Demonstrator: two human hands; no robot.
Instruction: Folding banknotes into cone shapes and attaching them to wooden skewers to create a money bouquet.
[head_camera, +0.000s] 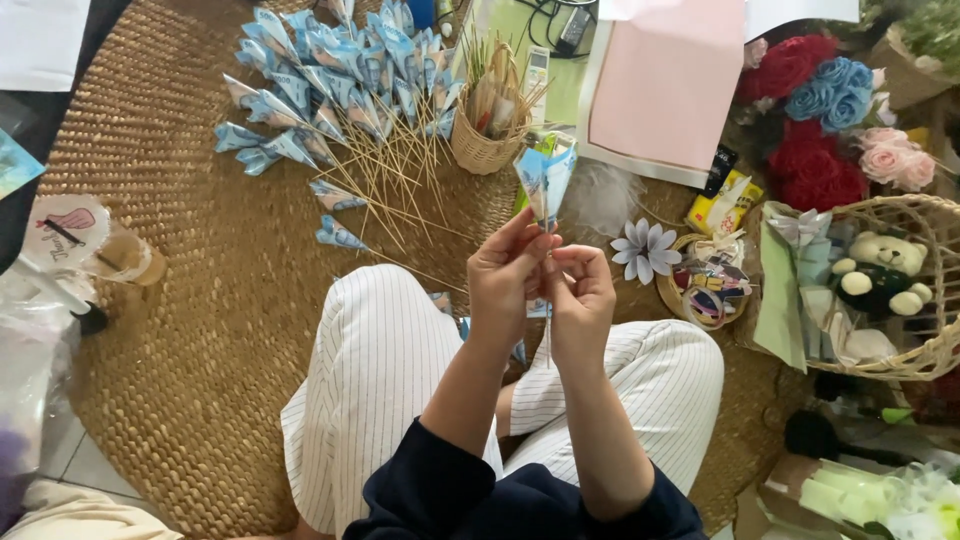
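The left hand (510, 275) and the right hand (580, 290) meet above the person's lap, both with fingers drawn together and pinching the base of a small blue paper cone (546, 178) where it joins a thin wooden stick (548, 335). The cone points its open end up and away from the person, and the stick runs down between the two hands toward the striped trousers (385, 380). The person sits on a round woven mat (200, 300). Toward the far edge of the mat lies a fanned pile of finished cones on sticks (330, 85), their sticks crossing toward the middle. Just to the right of that pile, near the held cone, stands a small wicker basket (487, 145) with more sticks upright in it. At the right edge of the mat a paper flower (645, 250) lies beside a small round basket of trinkets (705, 285). Farther right, a larger wicker basket (925, 215) holds a teddy bear (880, 270), and behind it rest red, blue and pink fabric roses (820, 110).
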